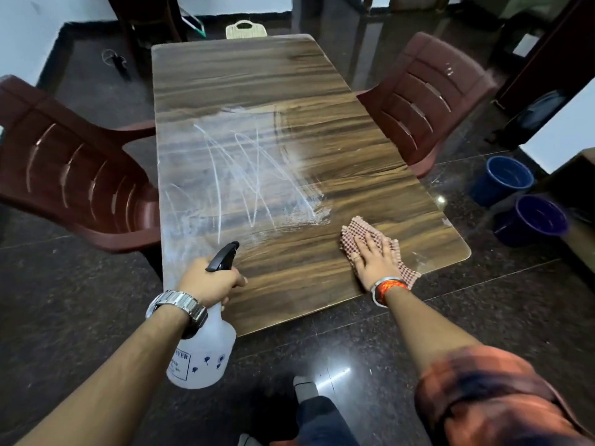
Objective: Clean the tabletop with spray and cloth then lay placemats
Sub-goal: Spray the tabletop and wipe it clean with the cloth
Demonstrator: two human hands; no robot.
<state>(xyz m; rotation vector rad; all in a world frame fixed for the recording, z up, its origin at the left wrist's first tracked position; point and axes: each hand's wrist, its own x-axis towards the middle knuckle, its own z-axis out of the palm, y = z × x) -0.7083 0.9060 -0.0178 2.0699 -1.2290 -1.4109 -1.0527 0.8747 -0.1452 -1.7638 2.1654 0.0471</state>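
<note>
View down onto a long wood-grain worktop (257, 75). Over its near left corner, left hand (209, 281), fingers clenched round the neck of a translucent spray bottle (206, 355), black nozzle pointing across the worktop. On its near right part, right hand (373, 262), fingers released and flat, pressing a checked cloth (357, 228) to the surface. Across the worktop's left half, smeared white streaks (238, 175). Beside its left edge, left maroon chair (74, 175); beside its right edge, right maroon chair (425, 98). Further right, on the floor, blue bucket (505, 178) and purple bucket (534, 217).

Dark glossy floor (80, 300), white walls (25, 33), maroon plastic chairs (74, 175), blue buckets (505, 178).
</note>
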